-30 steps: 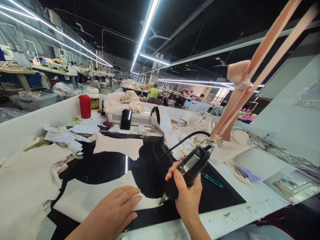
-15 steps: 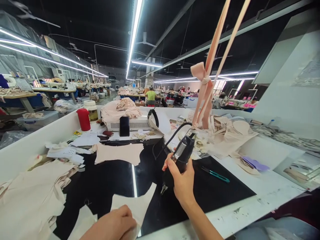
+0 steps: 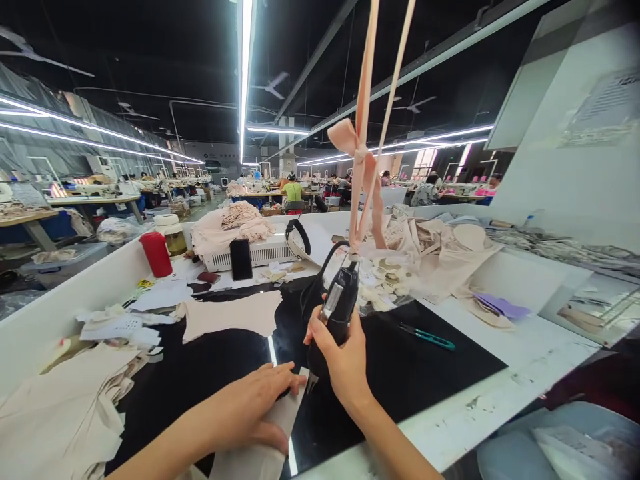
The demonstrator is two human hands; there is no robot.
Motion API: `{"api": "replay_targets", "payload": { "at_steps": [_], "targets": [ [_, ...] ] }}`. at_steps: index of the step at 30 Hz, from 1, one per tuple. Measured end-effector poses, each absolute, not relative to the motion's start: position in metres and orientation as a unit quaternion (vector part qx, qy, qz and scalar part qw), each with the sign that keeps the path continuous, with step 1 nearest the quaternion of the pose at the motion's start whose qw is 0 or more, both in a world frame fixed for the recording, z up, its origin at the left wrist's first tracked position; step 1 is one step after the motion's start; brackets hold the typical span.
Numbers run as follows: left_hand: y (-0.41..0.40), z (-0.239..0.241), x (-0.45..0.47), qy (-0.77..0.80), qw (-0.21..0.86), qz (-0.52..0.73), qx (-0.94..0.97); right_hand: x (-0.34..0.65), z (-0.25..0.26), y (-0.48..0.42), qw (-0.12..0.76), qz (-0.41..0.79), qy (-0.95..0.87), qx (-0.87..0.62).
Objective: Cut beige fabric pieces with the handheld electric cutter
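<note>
My right hand is wrapped round a black corded handheld power tool, which hangs from a knotted pink strap. The tool's metal tip points down, right beside the edge of a pale fabric piece; whether they touch I cannot tell. Pressed on that piece, my left hand lies with its fingers stretched out and thumb apart, hiding part of the cloth. A second pale pink fabric piece lies flat farther back on the black glossy board.
Stacked pale fabric lies at the left. Teal thread snips rest on the board's right part. Behind stand a phone, a red cup, a jar and scrap heaps. White walls edge the table; people work farther off.
My left hand has gone from curled to stretched out and moved up and right along the fabric. The tool's tip now meets or nears the fabric's edge. The view has shifted right.
</note>
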State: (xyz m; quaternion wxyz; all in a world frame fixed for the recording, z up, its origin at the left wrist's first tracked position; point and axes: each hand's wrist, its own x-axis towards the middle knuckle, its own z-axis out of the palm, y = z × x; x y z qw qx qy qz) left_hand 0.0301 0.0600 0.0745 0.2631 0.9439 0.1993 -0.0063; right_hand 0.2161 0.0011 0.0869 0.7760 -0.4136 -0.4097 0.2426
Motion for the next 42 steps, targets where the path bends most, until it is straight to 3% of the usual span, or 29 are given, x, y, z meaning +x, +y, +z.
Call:
{"api": "replay_targets", "payload": {
  "at_steps": [15, 42],
  "targets": [
    [0.07, 0.071, 0.033, 0.173, 0.315, -0.046, 0.932, 0.205, 0.09, 0.005, 0.769, 0.264, -0.399, -0.425],
    [0.076, 0.069, 0.033, 0.164, 0.293, -0.073, 0.939, 0.193, 0.085, -0.007, 0.762, 0.271, -0.399, -0.433]
  ]
}}
